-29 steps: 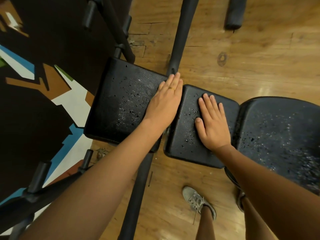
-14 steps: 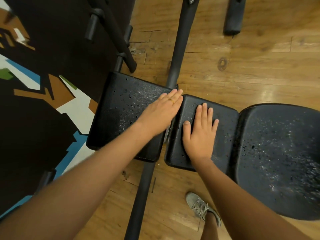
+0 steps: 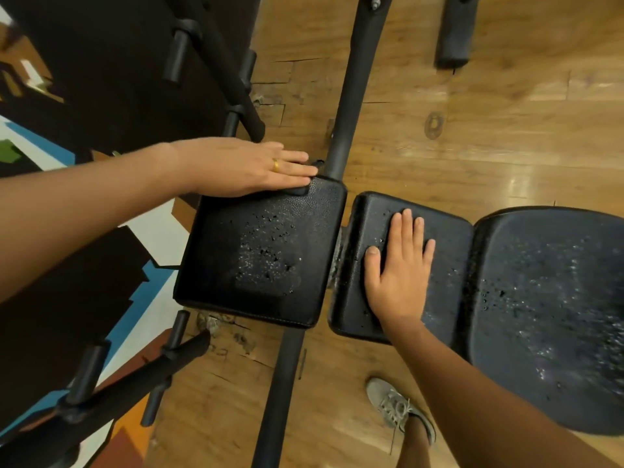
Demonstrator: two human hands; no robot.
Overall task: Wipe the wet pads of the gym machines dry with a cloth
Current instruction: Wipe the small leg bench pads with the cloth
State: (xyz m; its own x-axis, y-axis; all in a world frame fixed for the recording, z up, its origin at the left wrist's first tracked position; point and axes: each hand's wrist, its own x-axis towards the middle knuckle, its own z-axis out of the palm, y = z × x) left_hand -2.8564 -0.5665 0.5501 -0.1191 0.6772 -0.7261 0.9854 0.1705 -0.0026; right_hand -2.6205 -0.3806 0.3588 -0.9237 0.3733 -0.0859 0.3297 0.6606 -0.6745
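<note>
Wood floor [image 3: 472, 130] below, pads [image 3: 263, 251] from nine to three o'clock all beaded wet, our left hand [image 3: 250, 167] and right hand [image 3: 400, 265] flat, clothless, so we reckon nothing's dried yet.

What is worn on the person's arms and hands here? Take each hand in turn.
Left hand: a plain gold ring on one finger, no glove. Right hand: no ring or glove seen. The left forearm and right forearm are bare: no sleeve, watch or band shows.
</note>
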